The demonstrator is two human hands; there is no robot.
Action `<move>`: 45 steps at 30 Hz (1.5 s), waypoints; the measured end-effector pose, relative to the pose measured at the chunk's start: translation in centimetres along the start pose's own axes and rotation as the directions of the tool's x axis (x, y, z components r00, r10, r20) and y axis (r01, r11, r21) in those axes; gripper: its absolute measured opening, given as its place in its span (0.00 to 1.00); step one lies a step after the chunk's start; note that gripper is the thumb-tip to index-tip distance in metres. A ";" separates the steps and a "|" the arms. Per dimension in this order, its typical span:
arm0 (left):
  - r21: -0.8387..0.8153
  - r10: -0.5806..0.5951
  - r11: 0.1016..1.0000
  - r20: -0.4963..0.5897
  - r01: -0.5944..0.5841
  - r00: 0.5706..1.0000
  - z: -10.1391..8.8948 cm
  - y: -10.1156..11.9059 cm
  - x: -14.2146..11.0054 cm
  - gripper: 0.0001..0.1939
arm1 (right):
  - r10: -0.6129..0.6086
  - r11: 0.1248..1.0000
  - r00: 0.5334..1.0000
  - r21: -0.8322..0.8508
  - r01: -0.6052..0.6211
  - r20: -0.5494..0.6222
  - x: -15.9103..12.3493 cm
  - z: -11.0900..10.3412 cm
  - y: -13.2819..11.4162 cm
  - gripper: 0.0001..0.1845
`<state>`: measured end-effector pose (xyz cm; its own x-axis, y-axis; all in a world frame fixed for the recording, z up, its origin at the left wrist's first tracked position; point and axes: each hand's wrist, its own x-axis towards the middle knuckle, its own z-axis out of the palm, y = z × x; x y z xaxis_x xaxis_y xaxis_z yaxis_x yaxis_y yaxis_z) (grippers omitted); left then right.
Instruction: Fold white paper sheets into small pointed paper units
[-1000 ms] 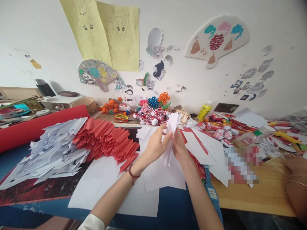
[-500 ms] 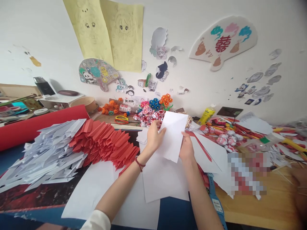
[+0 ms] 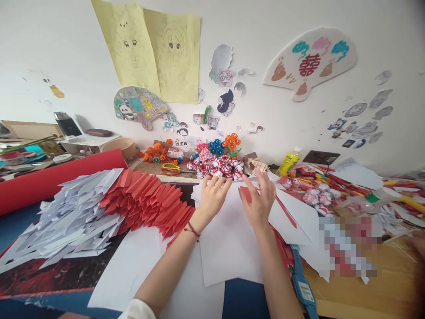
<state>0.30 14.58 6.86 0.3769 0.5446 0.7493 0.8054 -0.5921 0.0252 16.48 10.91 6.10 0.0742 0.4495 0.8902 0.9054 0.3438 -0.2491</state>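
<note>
Below my two hands lies a white paper sheet [image 3: 230,252], flat on other sheets. My left hand [image 3: 213,199] is over its upper left part, fingers bent and a little apart, holding nothing that I can see. To its right, my right hand [image 3: 260,201] has its fingers spread and grips nothing; a bit of red paper [image 3: 245,193] shows beside it. On the left a row of folded red paper pieces [image 3: 146,201] stands packed together. Beyond it lies a heap of folded white paper pieces [image 3: 71,217]. Whether the fingertips touch the sheet, I cannot tell.
A red roll [image 3: 63,181] lies at the left. Behind my hands are red-and-white paper flowers [image 3: 215,166] and blue flowers [image 3: 215,146]. At the right stand a yellow bottle [image 3: 289,162] and scattered paper strips. A blue watch [image 3: 305,288] lies beside my right forearm.
Both hands have let go of the small white paper they held up, and it no longer shows between them. My fingers have opened, and the view has shifted slightly.
</note>
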 end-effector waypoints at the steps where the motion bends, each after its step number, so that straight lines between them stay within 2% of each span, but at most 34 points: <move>1: 0.016 0.048 0.999 0.022 -0.049 0.999 0.0 0.0 -0.1 0.14 | -0.027 0.998 0.999 -0.053 0.029 0.033 -0.1 -0.1 -0.2 0.18; 5: 0.030 0.173 0.984 0.079 -0.176 0.982 0.1 0.0 -0.4 0.14 | -0.054 0.986 0.996 -0.155 0.064 0.066 -0.5 -0.3 -0.2 0.14; 12: 0.114 0.305 0.941 0.131 -0.320 0.943 -0.1 0.5 -0.5 0.12 | -0.094 0.989 0.979 -0.098 0.113 0.181 -1.3 0.0 0.8 0.11; 22: 0.065 0.316 0.942 0.145 -0.328 0.937 1.0 1.2 -0.8 0.11 | -0.094 0.995 0.985 -0.016 0.098 0.141 -2.1 1.0 2.2 0.14; 33: 0.053 0.293 0.951 0.148 -0.303 0.945 0.5 1.6 -0.5 0.10 | -0.107 0.990 0.992 -0.090 0.113 0.070 -2.2 1.1 2.2 0.12; 39: 0.031 0.260 0.963 0.131 -0.266 0.957 0.8 1.0 -0.5 0.09 | -0.075 0.992 0.997 -0.101 0.077 0.019 -2.3 0.9 3.3 0.16; 45: 0.021 0.256 0.965 0.128 -0.260 0.958 0.8 0.8 -0.4 0.10 | -0.097 0.984 0.995 -0.156 0.091 -0.029 -2.4 0.8 3.4 0.15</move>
<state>1.18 14.31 6.07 0.6260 0.4466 0.6393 0.6887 -0.7012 -0.1844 19.02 11.70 2.82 -0.0019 0.3902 0.9207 0.9625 0.2506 -0.1042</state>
